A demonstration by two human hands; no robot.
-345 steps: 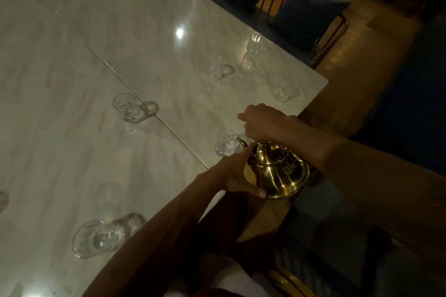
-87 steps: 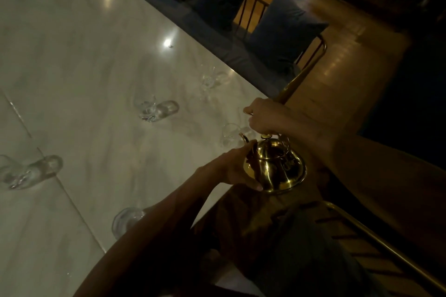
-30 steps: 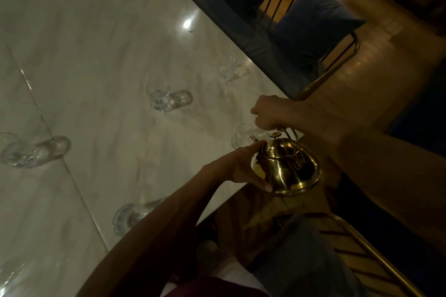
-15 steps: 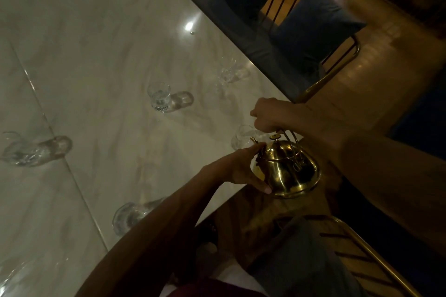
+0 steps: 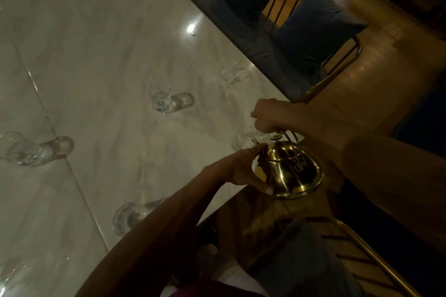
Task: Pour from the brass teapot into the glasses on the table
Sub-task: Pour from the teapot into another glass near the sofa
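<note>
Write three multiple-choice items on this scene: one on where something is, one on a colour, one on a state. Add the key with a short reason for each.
1. Where is the brass teapot?
A. At the edge of the marble table, beside a glass
B. In the middle of the table
C. On a cushion

2. What colour are the cushions behind the table?
A. Red
B. Blue
C. Yellow

3. What is the right hand doing?
A. Lying flat on the table
B. Holding a glass
C. Gripping the teapot's handle

Key:
1 A, the teapot is held right next to the glass at the table's edge.
2 B, both cushions show dark blue.
3 C, its fingers curl round the thin handle above the lid.
</note>
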